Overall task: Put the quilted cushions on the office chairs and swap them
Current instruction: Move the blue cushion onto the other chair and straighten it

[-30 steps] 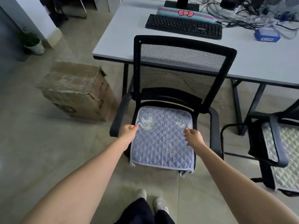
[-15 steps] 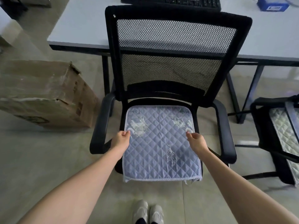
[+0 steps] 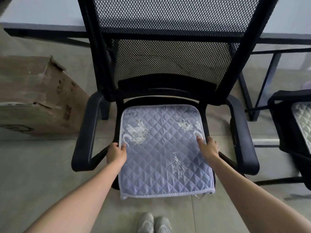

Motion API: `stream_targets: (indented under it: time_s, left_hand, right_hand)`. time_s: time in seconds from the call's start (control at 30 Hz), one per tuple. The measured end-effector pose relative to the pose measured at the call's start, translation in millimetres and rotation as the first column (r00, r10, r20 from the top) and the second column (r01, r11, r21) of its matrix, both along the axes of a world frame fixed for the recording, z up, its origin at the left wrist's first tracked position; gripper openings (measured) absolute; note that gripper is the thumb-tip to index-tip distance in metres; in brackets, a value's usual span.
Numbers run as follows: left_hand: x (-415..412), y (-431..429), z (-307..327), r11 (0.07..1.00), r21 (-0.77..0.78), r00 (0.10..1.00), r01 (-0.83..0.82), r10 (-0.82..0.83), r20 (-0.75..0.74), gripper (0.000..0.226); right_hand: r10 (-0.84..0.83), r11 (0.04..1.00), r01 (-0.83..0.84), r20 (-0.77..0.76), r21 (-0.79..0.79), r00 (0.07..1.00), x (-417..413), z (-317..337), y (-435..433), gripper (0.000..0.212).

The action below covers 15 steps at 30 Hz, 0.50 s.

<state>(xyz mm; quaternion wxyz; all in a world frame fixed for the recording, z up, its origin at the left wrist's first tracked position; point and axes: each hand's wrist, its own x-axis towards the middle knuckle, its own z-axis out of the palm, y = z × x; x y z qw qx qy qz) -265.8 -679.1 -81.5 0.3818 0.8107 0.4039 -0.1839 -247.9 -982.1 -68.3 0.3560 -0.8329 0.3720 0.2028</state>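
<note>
Since 0.5 s ago the view has closed in: the chair back now fills the top, the keyboard has gone from sight, and both hands have slid a little toward the cushion's side edges.

The blue quilted cushion [image 3: 161,148] lies flat on the seat of the black office chair [image 3: 168,52], its front hem overhanging the seat edge, a loose tie dangling at the front right corner. The fabric is diamond-stitched, with pale printed figures and a corded border, square with rounded corners. The left hand [image 3: 116,153] pinches the cushion's left edge, thumb on top. The right hand [image 3: 208,147] holds the right edge, 1 finger pressed flat on the fabric, the rest curled over the side.

The chair back is black mesh in a rigid frame; 2 curved armrests flank the seat, just outside each hand. A second chair [image 3: 286,125] at the right carries a pale green quilted cushion [image 3: 303,118]. A dented cardboard box [image 3: 37,95] sits on the floor to the left. The grey bench [image 3: 42,12] stands behind. Grey shoes [image 3: 154,223] show below.
</note>
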Motion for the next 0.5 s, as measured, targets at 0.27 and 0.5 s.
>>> stream_targets:
  time_s: [0.27, 0.5]
  left_hand:
    - [6.0, 6.9, -22.7, 0.991, -0.019, 0.99, -0.136, 0.137, 0.027, 0.016]
    - [28.4, 9.5, -24.3, 0.927, -0.15, 0.922, -0.343, 0.363, 0.133, 0.031]
  right_hand:
    - [-0.085, 0.996, 0.085, 0.036, -0.011, 0.996, -2.1, -28.1, -12.4, 0.04]
    - [-0.238, 0.969, 0.229, 0.103, 0.098, 0.966, 10.7, -35.0, -15.7, 0.027]
